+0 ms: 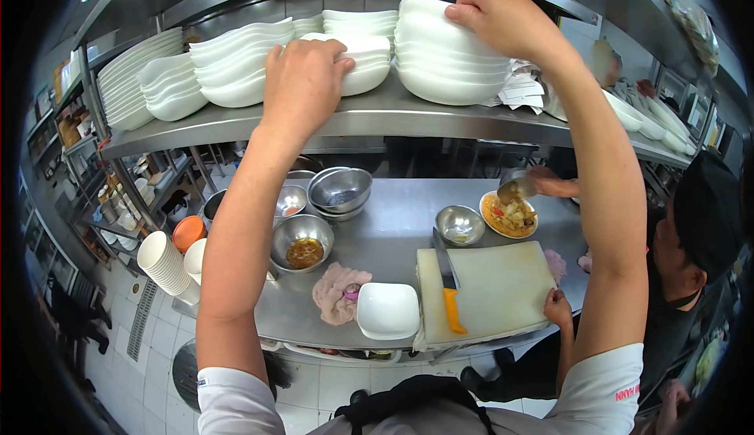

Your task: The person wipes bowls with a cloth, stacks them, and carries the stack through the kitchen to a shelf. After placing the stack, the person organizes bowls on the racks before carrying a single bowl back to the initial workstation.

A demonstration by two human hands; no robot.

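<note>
Both my arms reach up to a steel shelf [369, 117] loaded with white dishes. My left hand [302, 81] lies on a short stack of white dishes [363, 62], fingers curled over its top plate. My right hand [503, 18] grips the rim of the top dish on a taller stack of deep white dishes [448, 62] to the right. Below, on the steel counter [393, 223], stands a single white square dish [387, 310].
A white cutting board [491, 286] carries an orange-handled knife [449, 286]. Steel bowls [339, 190], a sauce bowl [302, 242] and a pink cloth [338, 292] sit left of it. A co-worker at right [691, 262] spoons food onto a plate [509, 215]. Paper cups [163, 262] stand far left.
</note>
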